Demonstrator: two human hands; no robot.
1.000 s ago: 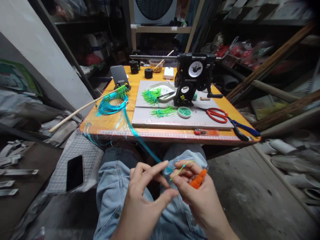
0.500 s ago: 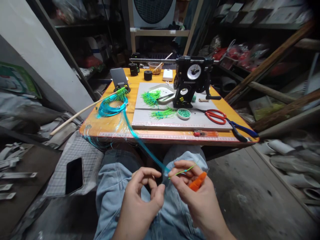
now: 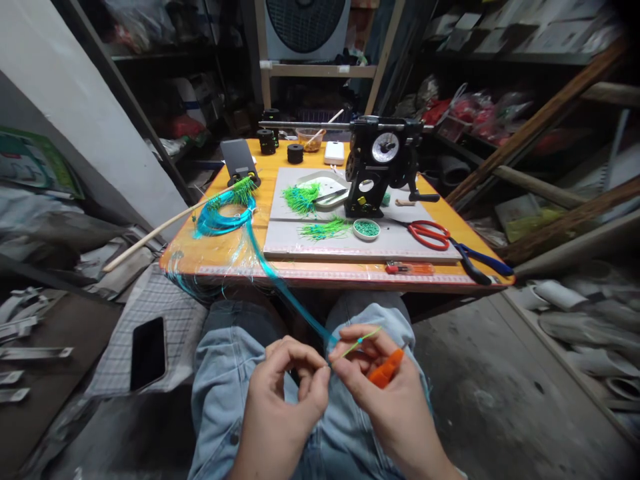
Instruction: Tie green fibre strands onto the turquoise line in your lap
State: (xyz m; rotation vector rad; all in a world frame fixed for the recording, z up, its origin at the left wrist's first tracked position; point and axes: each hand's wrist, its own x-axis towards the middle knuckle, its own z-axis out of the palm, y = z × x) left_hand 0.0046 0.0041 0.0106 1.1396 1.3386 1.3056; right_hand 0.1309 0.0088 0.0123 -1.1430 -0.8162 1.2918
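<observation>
My right hand [image 3: 385, 383] pinches a short bright-green strand [image 3: 369, 335] with a small blue bead on it between thumb and forefinger. Tucked in the same palm is an orange-handled tool [image 3: 386, 369], whose working end is hidden. A bundle of blue line [image 3: 295, 307] runs from a coil [image 3: 220, 220] on the table down to the right fingertips. My left hand [image 3: 287, 393] has its thumb and forefinger pressed together close beside the right fingertips. Whatever lies in that pinch is too small to make out. Both hands are above my lap.
On the table stand a black hand-cranked device [image 3: 373, 167], a dish of green beads [image 3: 367, 230], piles of green strands [image 3: 301, 199], red-handled scissors [image 3: 429, 235] and blue-handled pliers [image 3: 483, 261]. A wooden stick [image 3: 150, 240] juts past the left edge. A phone [image 3: 149, 353] lies at left.
My left thumb and forefinger have closed into a pinch and come against the right fingertips. My right hand has shifted slightly left with the green strand and orange tool.
</observation>
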